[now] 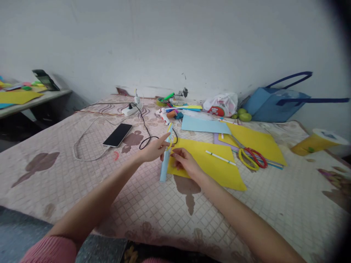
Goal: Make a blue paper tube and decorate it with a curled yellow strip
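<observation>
A narrow light blue strip (164, 170) stands out along the left edge of a yellow sheet (219, 171) on the patterned tablecloth. My left hand (155, 148) is over the strip, its index finger stretched out and a small yellow loop or piece (170, 143) at its fingertips. Just to the right, my right hand (185, 160) rests on the yellow sheet's left part with bent fingers near the strip; whether its fingertips pinch anything is too small to tell. A white stick with green bands (221, 157) lies on the sheet.
Scissors (251, 157) lie right on more yellow paper (257, 140). Behind are a glue gun (164, 115), light blue sheet (204, 125), plastic bag (222, 105) and blue bag (274, 104). At left are a phone (117, 135), cables and power strip (130, 110). A yellow roll (315, 142) lies far right.
</observation>
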